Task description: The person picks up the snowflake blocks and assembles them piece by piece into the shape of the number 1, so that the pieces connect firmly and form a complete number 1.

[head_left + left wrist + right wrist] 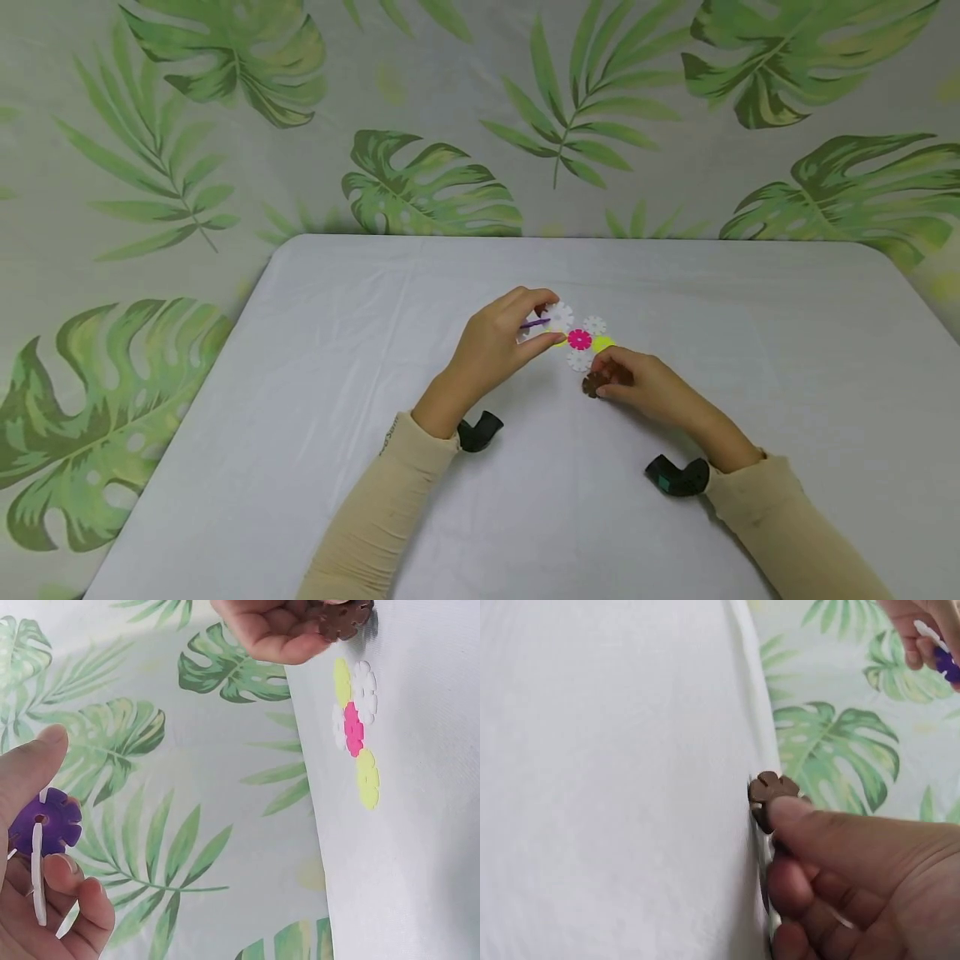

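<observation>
My left hand (498, 337) holds a purple notched disc (60, 829), a snowflake-type linking piece, between thumb and fingers. White notched discs (39, 885) are slotted into it and stand crosswise to it. Lower and to the right, the thumb and fingers of my right hand (648, 382) pinch a brown notched disc (772, 787) just above the table. Between the hands lies a flat flower shape: a pink disc (579, 339) at the centre, with white discs (579, 361) and yellow discs (368, 780) around it. In the head view the left hand partly covers one yellow disc.
A white cloth covers the table (262, 417), whose far edge (420, 237) runs behind the hands. Beyond it hangs a leaf-printed backdrop (442, 108). Black wrist cameras (678, 477) stick out from both cuffs, low over the table.
</observation>
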